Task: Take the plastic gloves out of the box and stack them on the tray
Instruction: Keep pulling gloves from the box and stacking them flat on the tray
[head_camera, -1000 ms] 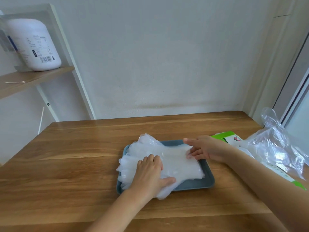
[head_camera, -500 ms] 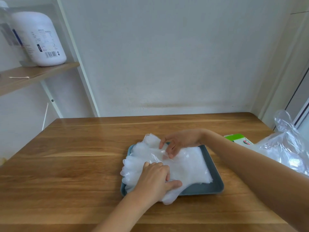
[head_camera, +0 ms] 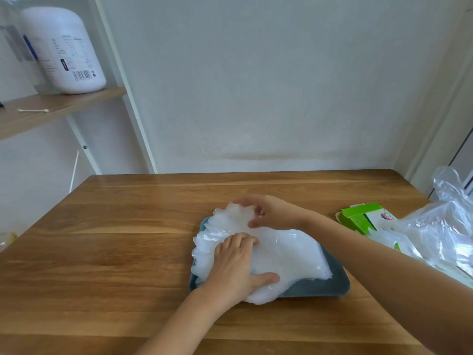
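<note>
Gloves [head_camera: 284, 249] lie in a white, translucent stack on the tray [head_camera: 330, 286], their finger ends spilling over the tray's left edge and far-left corner. The tray is blue-grey and sits on the tabletop [head_camera: 122, 242] right of centre, nearer the front edge than the back; only its right side and front-right corner are bare.

Left hand [head_camera: 236, 269] — palm down, fingers spread flat — presses on the front-left part of the stack, thumb stretched out to the right along the stack's front edge. It is flat and grips nothing.

Right hand [head_camera: 268, 212] reaches in from the right, over the tray's far edge. Its fingers curl around the raised far end of the stack, thumb below and fingertips above, pinching the glove plastic at the tray's far-left corner.

Box [head_camera: 363, 219] — green and white, flap up — lies near the tabletop's right edge, apart from the tray. A heap of clear plastic [head_camera: 440, 226] lies just beside and partly over it, reaching to the right edge.

Jug [head_camera: 64, 49], white with a printed label, stands on a wooden shelf [head_camera: 58, 107] beyond the tabletop's far-left corner. A cotton swab [head_camera: 33, 110] lies on the same shelf, near its front edge.
</note>
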Motion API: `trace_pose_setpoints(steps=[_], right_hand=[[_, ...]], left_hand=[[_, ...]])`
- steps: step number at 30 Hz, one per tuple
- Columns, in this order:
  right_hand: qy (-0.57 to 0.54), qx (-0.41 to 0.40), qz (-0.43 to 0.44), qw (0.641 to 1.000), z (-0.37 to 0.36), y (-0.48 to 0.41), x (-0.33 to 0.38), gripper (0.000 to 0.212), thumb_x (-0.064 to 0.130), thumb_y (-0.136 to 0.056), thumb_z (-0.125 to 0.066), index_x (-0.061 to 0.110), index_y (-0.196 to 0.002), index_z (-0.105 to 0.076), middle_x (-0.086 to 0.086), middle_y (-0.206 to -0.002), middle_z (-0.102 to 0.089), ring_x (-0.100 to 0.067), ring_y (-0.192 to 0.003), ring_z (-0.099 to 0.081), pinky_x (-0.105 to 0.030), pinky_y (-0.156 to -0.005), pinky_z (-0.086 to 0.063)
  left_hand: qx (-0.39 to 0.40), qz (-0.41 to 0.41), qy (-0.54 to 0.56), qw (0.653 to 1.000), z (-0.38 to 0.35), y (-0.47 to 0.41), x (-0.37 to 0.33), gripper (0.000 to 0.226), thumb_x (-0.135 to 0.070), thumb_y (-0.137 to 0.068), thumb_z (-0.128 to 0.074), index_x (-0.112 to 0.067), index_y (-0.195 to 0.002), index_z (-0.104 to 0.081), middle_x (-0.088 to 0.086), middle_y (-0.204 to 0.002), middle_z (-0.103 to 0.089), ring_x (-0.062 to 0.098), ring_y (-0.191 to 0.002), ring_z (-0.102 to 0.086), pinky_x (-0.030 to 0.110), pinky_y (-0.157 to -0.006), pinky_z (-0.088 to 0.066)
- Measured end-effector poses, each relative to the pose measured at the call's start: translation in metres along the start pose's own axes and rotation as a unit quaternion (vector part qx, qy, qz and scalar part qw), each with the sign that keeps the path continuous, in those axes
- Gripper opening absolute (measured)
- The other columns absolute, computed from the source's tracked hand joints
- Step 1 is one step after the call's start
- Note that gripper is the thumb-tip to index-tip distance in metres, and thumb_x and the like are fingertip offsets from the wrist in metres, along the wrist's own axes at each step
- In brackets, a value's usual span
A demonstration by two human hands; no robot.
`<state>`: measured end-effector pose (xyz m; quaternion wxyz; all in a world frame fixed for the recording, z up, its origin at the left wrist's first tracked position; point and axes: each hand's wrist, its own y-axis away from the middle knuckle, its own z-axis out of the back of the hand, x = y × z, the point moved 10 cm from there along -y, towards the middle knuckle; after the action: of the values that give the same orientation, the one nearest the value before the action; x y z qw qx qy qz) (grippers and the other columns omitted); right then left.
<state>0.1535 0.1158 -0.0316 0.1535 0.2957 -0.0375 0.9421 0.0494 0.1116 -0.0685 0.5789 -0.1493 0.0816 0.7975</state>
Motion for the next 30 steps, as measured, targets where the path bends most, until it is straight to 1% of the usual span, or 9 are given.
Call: trace_pose_setpoints(steps=[4,7,10,12,19,21,24,26,30], right_hand=[[0.103,-0.167,0.024,0.98,0.005,0.032,0.021,0.042,0.01,-0.094,-0.053,0.017,-0.135,-0.048,-0.002,-0.141,-0.045,-0.019,-0.13,-0.04,-0.024,-0.107,-0.028],[0.073,-0.078,0.072,0.992,-0.043,0.062,0.031,0.043,0.017,-0.101,-0.042,0.016,-0.144,-0.039,0.0,-0.151,-0.035,-0.012,-0.139,-0.032,-0.018,-0.114,-0.02],[0.123,0.024,-0.019,0.992,-0.063,0.067,-0.01,0.058,0.046,-0.101,-0.031,0.031,-0.152,-0.008,0.006,-0.16,-0.002,-0.012,-0.147,0.003,-0.029,-0.118,0.001],[0.179,0.047,-0.066,0.98,-0.057,0.066,-0.032,0.067,0.06,-0.095,-0.025,0.035,-0.151,0.002,0.008,-0.16,0.008,-0.014,-0.146,0.011,-0.035,-0.117,0.006],[0.191,0.03,-0.114,0.975,-0.038,0.086,-0.037,0.07,0.061,-0.095,-0.028,0.03,-0.153,-0.004,0.001,-0.161,0.005,-0.019,-0.147,0.008,-0.04,-0.117,0.004],[0.16,-0.04,-0.117,0.979,-0.009,0.104,-0.027,0.061,0.053,-0.097,-0.038,0.025,-0.15,-0.025,0.001,-0.158,-0.018,-0.018,-0.146,-0.013,-0.032,-0.116,-0.013],[0.111,-0.202,-0.132,0.964,0.057,0.155,-0.023,0.029,0.031,-0.096,-0.052,0.018,-0.12,-0.064,0.001,-0.115,-0.066,-0.018,-0.107,-0.059,-0.021,-0.082,-0.039],[0.092,-0.309,-0.156,0.934,0.098,0.201,-0.033,0.018,0.021,-0.092,-0.059,0.016,-0.105,-0.07,0.003,-0.098,-0.07,-0.017,-0.09,-0.062,-0.022,-0.073,-0.038],[0.116,-0.455,-0.26,0.844,0.148,0.288,-0.08,0.026,0.007,-0.083,-0.066,0.015,-0.108,-0.07,-0.006,-0.106,-0.069,-0.027,-0.094,-0.062,-0.027,-0.074,-0.038]], left_hand=[[0.085,0.046,-0.021,0.995,-0.018,0.001,0.011,0.105,-0.075,-0.08,-0.048,-0.02,-0.155,0.0,-0.004,-0.162,0.006,0.018,-0.148,0.011,0.049,-0.119,0.005],[0.132,0.063,-0.03,0.989,-0.028,0.001,0.014,0.116,-0.08,-0.075,-0.048,-0.02,-0.153,0.014,-0.003,-0.161,0.019,0.02,-0.145,0.025,0.057,-0.116,0.01],[0.162,0.083,-0.034,0.983,-0.031,0.002,0.017,0.126,-0.086,-0.067,-0.048,-0.022,-0.151,0.021,-0.001,-0.157,0.03,0.024,-0.142,0.032,0.06,-0.113,0.014],[0.181,0.101,-0.036,0.978,-0.032,0.003,0.023,0.13,-0.088,-0.064,-0.049,-0.024,-0.149,0.025,0.001,-0.154,0.035,0.027,-0.14,0.034,0.062,-0.111,0.016],[0.219,0.135,-0.055,0.965,-0.016,0.007,0.031,0.125,-0.088,-0.066,-0.05,-0.027,-0.152,0.017,0.004,-0.159,0.025,0.03,-0.146,0.02,0.056,-0.117,0.004],[0.191,0.145,-0.024,0.971,0.002,0.005,0.025,0.125,-0.092,-0.06,-0.044,-0.023,-0.155,0.0,0.006,-0.163,0.006,0.031,-0.149,0.002,0.052,-0.119,-0.009],[0.07,0.095,0.019,0.993,0.043,-0.001,-0.008,0.1,-0.078,-0.076,-0.048,-0.021,-0.154,-0.019,0.004,-0.16,-0.017,0.028,-0.146,-0.015,0.043,-0.117,-0.018],[-0.007,0.027,0.066,0.997,0.064,-0.003,-0.043,0.076,-0.059,-0.089,-0.053,-0.024,-0.151,-0.027,-0.001,-0.159,-0.02,0.021,-0.147,-0.013,0.037,-0.116,-0.016],[-0.022,-0.081,0.196,0.977,0.062,-0.004,-0.114,0.056,-0.047,-0.093,-0.056,-0.032,-0.143,-0.036,-0.016,-0.152,-0.028,0.004,-0.14,-0.024,0.02,-0.105,-0.025]])
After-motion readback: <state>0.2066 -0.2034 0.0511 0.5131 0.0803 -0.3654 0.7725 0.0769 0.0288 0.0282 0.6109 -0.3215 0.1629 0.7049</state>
